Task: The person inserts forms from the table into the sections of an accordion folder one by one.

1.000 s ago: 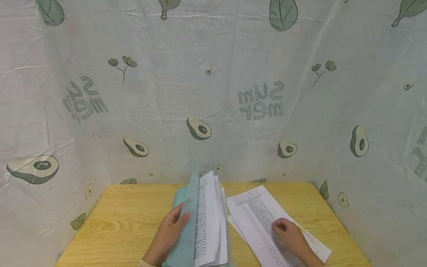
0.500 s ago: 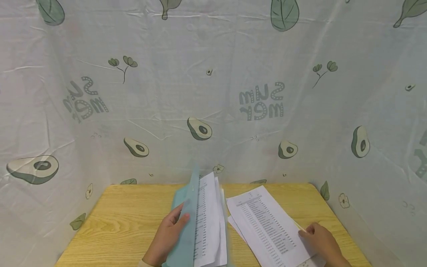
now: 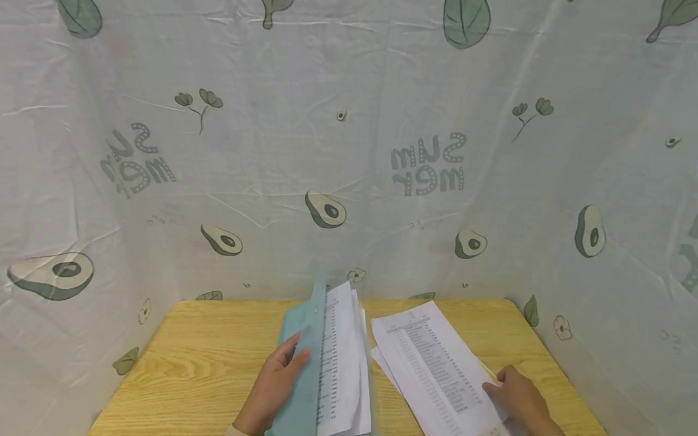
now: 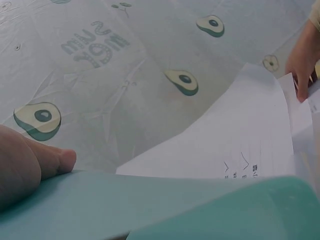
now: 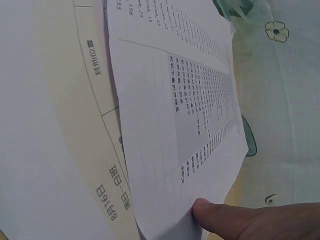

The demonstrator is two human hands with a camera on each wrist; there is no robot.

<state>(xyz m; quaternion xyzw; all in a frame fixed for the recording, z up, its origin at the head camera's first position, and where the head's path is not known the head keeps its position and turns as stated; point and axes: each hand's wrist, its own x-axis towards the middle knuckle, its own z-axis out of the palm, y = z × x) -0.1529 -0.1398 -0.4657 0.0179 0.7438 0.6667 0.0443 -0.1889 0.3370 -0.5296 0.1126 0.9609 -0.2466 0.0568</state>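
Observation:
My left hand [image 3: 277,381] grips a teal folder [image 3: 302,390], thumb on its front cover. The folder stands partly spread, with several printed sheets [image 3: 340,369] inside it. To its right lies a stack of printed papers [image 3: 425,357], a list with a grey shaded column on top. At the stack's right edge my right hand [image 3: 520,396] pinches the sheets. In the right wrist view its thumb [image 5: 215,215] presses on the top sheet [image 5: 150,115], and other printed sheets show beside it. The right fingers under the paper are hidden.
Everything rests on a wooden table [image 3: 207,357]. A pale curtain [image 3: 272,151] printed with avocados and leaves hangs behind the table and along both sides. A thin yellow edge [image 3: 489,370] shows along the stack's right side.
My right hand has moved from the middle of the top sheet rightward to the stack's right edge and taken hold there. The left hand and folder have stayed in place.

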